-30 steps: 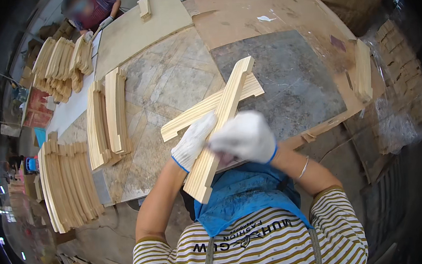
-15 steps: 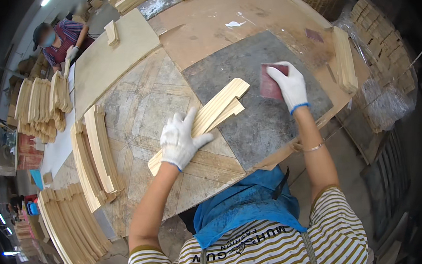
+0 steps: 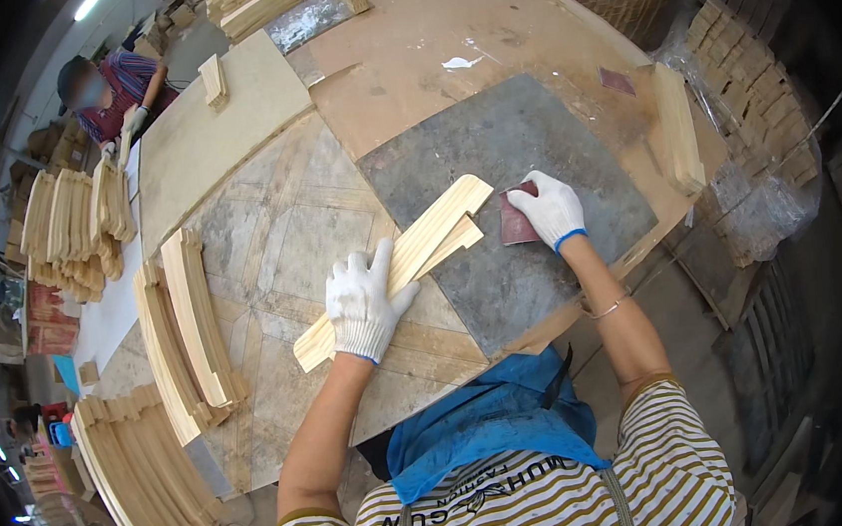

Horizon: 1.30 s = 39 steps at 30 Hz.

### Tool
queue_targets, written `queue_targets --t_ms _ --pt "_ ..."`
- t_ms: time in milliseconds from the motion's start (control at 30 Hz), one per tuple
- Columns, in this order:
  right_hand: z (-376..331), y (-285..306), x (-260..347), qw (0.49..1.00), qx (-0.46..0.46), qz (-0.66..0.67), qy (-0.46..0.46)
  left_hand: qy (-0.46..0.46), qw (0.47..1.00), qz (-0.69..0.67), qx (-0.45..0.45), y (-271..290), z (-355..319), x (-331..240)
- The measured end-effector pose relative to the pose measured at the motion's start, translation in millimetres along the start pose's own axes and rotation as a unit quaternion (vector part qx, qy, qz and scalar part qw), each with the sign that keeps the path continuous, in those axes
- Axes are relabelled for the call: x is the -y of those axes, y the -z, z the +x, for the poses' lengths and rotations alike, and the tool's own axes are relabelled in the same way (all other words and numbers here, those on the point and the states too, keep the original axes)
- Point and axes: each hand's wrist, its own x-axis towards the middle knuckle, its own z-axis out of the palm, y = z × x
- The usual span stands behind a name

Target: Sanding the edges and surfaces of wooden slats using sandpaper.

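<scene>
My left hand [image 3: 361, 306], in a white knit glove, holds a pale wooden slat [image 3: 438, 223] down on the table, its fingers and thumb spread across the wood. The slat lies slantwise, its rounded end pointing away to the right. Beneath it, a second notched wooden piece [image 3: 466, 236] sticks out at an angle. In my right hand [image 3: 549, 210], also gloved, a dark red piece of sandpaper [image 3: 517, 223] is pinched between thumb and fingers. That sandpaper is just right of the slat's far end, apart from it, over a dark grey board [image 3: 571, 150].
Curved wooden pieces [image 3: 200, 317] stand in rows at left, with a larger stack [image 3: 144, 468] nearer me. Another red sheet [image 3: 615, 82] and a wood bundle [image 3: 677, 130] lie at right. A co-worker [image 3: 121, 94] handles wood at far left.
My right hand has moved left and a little nearer me with the sandpaper, closer to the slat. My left hand has turned slightly on the slat and stays there.
</scene>
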Motion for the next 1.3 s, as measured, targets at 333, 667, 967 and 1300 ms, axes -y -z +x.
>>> queue_targets --t_ms 333,667,967,1300 --pt "26 -20 32 0.998 -0.05 0.048 -0.001 0.018 1.0 0.002 0.011 0 1 -6" --pt "-14 22 -16 0.956 -0.137 0.255 -0.043 -0.007 0.993 -0.107 0.055 35 21 21" --pt "25 -9 19 0.939 -0.096 0.33 -0.017 -0.028 0.997 -0.055 0.04 13 -2 13" --pt "0 -20 33 0.999 -0.029 0.001 -0.016 0.013 0.998 -0.062 0.021 -1 -8 13"
